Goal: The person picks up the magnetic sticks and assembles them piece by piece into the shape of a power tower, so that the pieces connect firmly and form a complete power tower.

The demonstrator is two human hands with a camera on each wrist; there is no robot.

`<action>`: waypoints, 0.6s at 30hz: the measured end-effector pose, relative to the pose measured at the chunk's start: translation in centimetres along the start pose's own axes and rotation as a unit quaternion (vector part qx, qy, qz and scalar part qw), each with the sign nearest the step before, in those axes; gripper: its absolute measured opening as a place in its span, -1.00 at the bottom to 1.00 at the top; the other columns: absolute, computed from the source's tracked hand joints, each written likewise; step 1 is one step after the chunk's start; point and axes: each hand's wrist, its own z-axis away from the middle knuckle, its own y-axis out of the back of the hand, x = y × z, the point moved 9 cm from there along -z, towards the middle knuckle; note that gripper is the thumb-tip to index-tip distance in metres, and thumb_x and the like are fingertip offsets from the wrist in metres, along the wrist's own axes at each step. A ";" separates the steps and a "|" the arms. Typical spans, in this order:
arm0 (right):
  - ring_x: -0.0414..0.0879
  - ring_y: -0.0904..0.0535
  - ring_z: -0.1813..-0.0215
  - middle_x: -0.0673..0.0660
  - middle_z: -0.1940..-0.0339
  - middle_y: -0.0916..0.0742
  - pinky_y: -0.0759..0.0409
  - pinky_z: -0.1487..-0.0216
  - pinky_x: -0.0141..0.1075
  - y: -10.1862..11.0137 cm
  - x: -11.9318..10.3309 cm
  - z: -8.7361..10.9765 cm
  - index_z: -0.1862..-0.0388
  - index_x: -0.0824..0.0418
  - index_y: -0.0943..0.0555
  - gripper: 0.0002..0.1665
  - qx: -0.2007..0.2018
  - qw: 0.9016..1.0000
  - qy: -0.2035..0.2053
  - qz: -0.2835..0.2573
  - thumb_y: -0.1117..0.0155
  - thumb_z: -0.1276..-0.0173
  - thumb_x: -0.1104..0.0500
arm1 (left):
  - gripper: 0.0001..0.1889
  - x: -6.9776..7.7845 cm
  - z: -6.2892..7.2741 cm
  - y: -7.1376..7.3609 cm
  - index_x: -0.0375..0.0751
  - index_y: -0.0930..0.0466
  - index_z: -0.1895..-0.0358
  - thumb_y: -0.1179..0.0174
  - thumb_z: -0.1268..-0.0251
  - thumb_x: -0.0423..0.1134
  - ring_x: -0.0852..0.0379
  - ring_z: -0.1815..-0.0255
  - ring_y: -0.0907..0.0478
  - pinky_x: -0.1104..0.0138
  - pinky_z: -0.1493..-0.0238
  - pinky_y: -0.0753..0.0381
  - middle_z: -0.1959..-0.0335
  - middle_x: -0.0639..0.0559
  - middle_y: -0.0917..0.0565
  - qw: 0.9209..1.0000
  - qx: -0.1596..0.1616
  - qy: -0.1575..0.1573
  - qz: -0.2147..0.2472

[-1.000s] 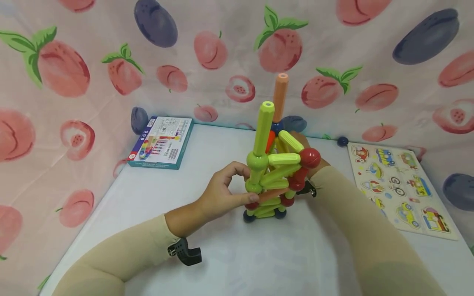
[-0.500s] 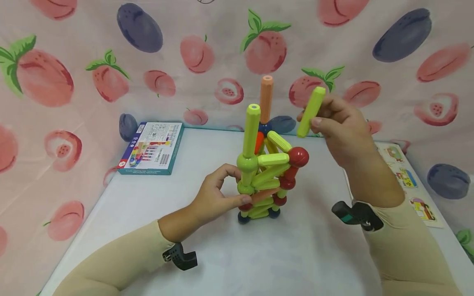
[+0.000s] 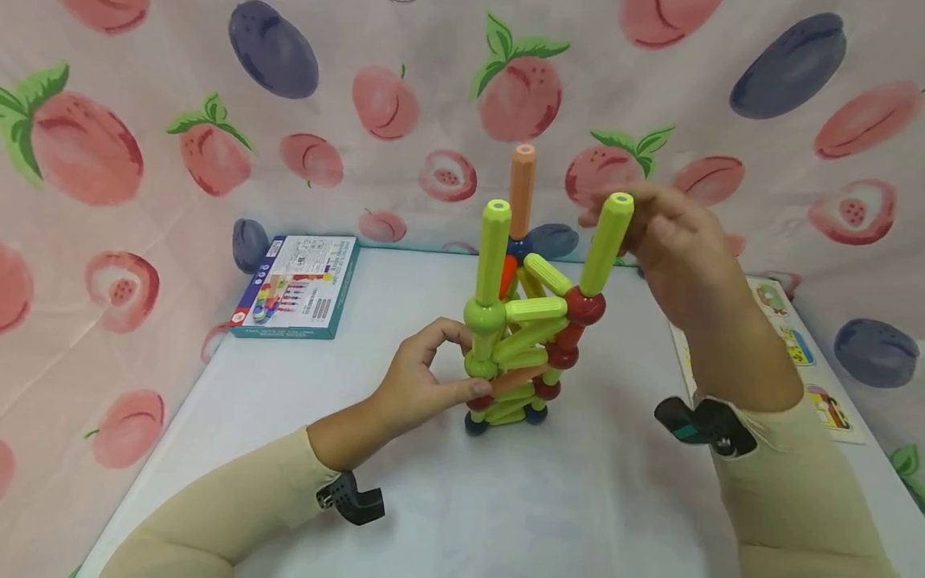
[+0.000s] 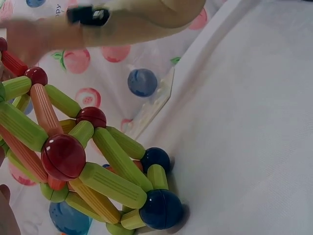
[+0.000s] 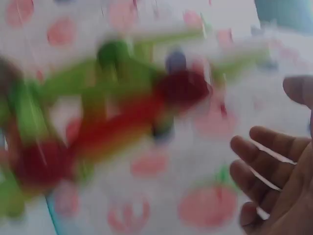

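Observation:
A tower of magnetic sticks and balls (image 3: 533, 341) stands on the white table, mostly lime green with red and dark blue balls at its joints. My left hand (image 3: 412, 381) holds its left side, the thumb against a lower red ball. On the upper right red ball (image 3: 584, 306) a lime green stick (image 3: 607, 245) stands, leaning slightly right. Beside that stick is my right hand (image 3: 686, 253), its fingers loose; the right wrist view shows them spread and holding nothing. Another green stick (image 3: 494, 253) and an orange stick (image 3: 523, 193) also point up from the top.
A flat boxed set (image 3: 292, 286) lies at the back left. To the right, partly behind my right arm, is a board with vehicle pictures (image 3: 795, 345). A fruit-patterned cloth (image 3: 412, 48) hangs behind the table.
My right hand came out from behind the tower with a green stick, set it on the upper right red ball and let go. My left hand kept its hold.

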 end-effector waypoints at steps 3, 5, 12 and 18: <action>-0.06 -0.57 -0.08 0.07 -0.02 -0.74 -0.48 -0.02 -0.29 6.6 5.7 -1.4 -0.17 0.19 -0.74 -0.65 0.140 0.969 -0.115 0.170 -0.20 -0.64 0.03 | -0.54 0.0 0.1 0.1 -0.11 -0.56 -0.05 -0.58 -0.25 -0.03 0.01 -0.10 -0.53 -0.08 -0.34 -0.44 0.07 0.07 -0.63 1.000 0.000 0.002 -0.005; -0.01 -0.55 -0.13 0.09 -0.07 -0.73 -0.51 -0.12 -0.21 11.2 10.2 -1.0 -0.21 0.15 -0.72 -0.59 0.178 0.897 -0.228 0.334 -0.17 -0.64 -0.06 | -0.55 0.0 0.1 0.1 -0.11 -0.56 -0.05 -0.59 -0.23 -0.12 0.01 -0.10 -0.53 -0.05 -0.34 -0.44 0.07 0.07 -0.63 1.000 -0.001 0.005 -0.007; 0.59 -0.32 -0.34 0.51 -0.32 -0.59 -0.11 -0.35 0.54 19.5 23.1 3.4 -0.43 0.34 -0.50 -0.42 -0.003 0.721 -0.384 0.577 -0.10 -0.60 0.03 | -0.56 -0.1 0.1 0.1 -0.10 -0.57 -0.06 -0.57 -0.23 -0.14 0.02 -0.12 -0.53 -0.06 -0.37 -0.42 0.06 0.08 -0.63 1.000 -0.003 0.009 -0.004; 0.55 -0.28 -0.26 0.47 -0.15 -0.60 -0.10 -0.33 0.55 19.7 24.3 5.5 -0.22 0.33 -0.59 -0.59 0.012 0.713 -0.400 0.575 -0.12 -0.57 0.10 | -0.36 0.1 -0.5 0.2 -0.26 -0.56 -0.06 -0.31 -0.41 0.31 -0.03 -0.06 -0.53 -0.02 -0.31 -0.46 0.10 -0.07 -0.63 0.998 -0.025 -0.052 0.021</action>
